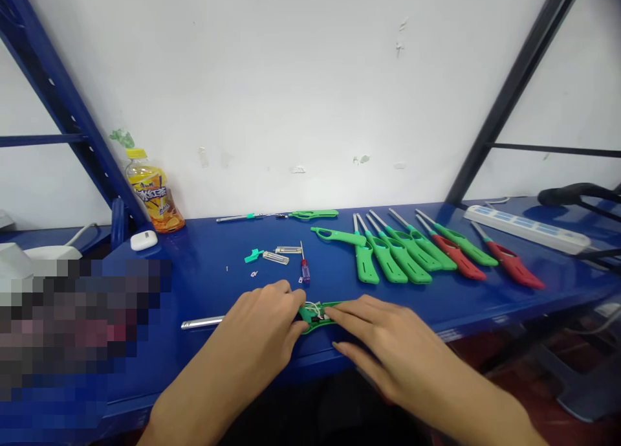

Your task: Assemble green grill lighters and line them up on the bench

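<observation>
An opened green gas lighter (317, 322) lies near the table's front edge, its white wires and inner parts exposed. My left hand (269, 323) is closed around its neck end, and the metal tube (201, 322) sticks out to the left. On the handle, my right hand (381, 333) presses with its fingertips at the inner parts, thumb lower at the near side; its palm hides the handle's right end. Just beyond lie a purple screwdriver (305, 270), two metal-and-clear strip-like parts (275, 257), a green trigger piece (253, 256) and tiny white bits (253, 274).
Several green lighters (395, 258) and two red ones (514, 263) lie at right. Another lighter, in pieces (313, 214), rests by the wall. A drink bottle (155, 197) and white earbud case (143, 240) stand left; a power strip (528, 229) lies far right.
</observation>
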Demonstrator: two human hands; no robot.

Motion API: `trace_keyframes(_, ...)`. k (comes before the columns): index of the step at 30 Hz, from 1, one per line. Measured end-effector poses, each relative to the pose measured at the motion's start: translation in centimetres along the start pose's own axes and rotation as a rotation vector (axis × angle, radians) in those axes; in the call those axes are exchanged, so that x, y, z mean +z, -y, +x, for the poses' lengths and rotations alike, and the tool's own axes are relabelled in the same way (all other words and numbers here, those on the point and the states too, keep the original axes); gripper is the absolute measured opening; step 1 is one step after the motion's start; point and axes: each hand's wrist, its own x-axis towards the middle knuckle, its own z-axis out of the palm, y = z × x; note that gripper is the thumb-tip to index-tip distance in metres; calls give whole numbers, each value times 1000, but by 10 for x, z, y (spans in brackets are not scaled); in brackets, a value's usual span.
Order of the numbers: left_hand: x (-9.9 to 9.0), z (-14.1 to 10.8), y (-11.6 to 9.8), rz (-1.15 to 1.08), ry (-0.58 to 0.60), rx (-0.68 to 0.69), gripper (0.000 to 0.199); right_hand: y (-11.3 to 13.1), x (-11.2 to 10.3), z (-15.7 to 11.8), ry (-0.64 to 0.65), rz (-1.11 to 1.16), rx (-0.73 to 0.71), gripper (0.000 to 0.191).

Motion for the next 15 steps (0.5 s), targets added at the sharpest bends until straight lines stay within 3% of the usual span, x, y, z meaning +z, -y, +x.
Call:
trace_keyframes(4, 0, 0, 1, 6, -2, 10, 13, 2, 17, -5, -108, 32, 58, 33)
trace_keyframes(15, 0, -2, -6, 72, 0, 16, 13, -7, 31, 18, -220, 285, 146, 17)
